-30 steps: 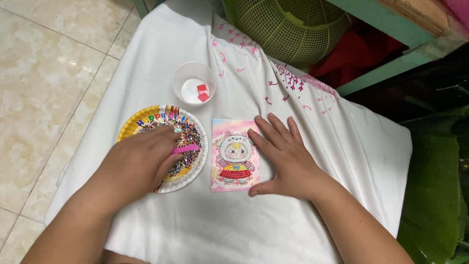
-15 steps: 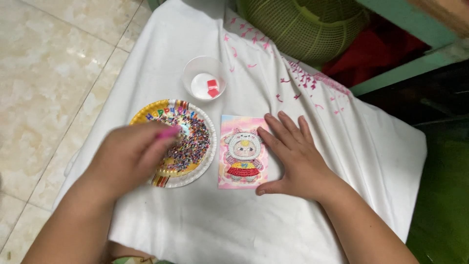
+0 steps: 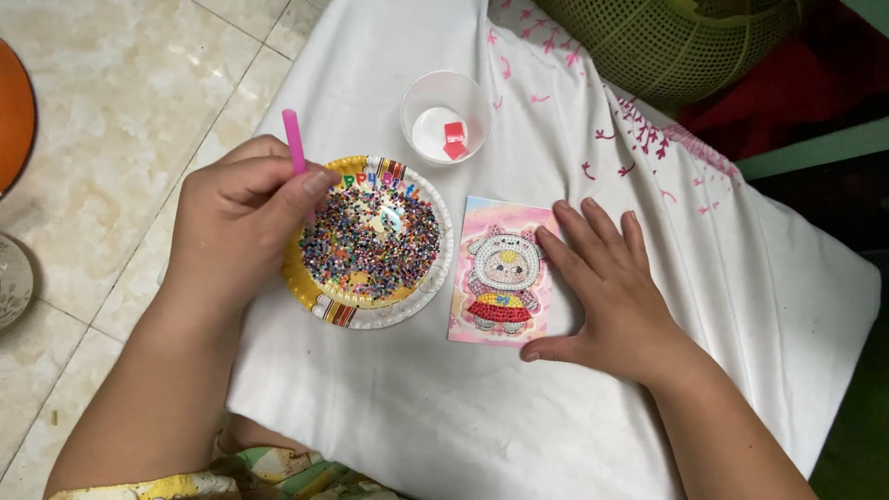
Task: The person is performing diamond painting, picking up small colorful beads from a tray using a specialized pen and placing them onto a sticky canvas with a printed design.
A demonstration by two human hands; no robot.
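My left hand [image 3: 236, 222] grips a pink pen-like stylus [image 3: 294, 143] upright over the left rim of a yellow paper plate [image 3: 319, 296] heaped with tiny multicoloured beads [image 3: 375, 243]. The stylus tip is hidden behind my fingers. My right hand [image 3: 616, 292] lies flat, fingers apart, pressing the right edge of a small pink card [image 3: 495, 273] showing a bead picture of a cartoon figure in a red skirt. Plate and card sit side by side on a white cloth [image 3: 482, 417].
A small clear plastic cup [image 3: 444, 106] with two red squares inside stands beyond the plate. A green mesh basket [image 3: 685, 42] and red fabric [image 3: 796, 102] lie at the back right. Tiled floor [image 3: 93, 111] runs along the left, with an orange object [image 3: 14, 111] at its edge.
My left hand has lifted the pink stylus from lying low across the beads to standing upright at the plate's left rim. My right hand stays on the card. The view shifted left.
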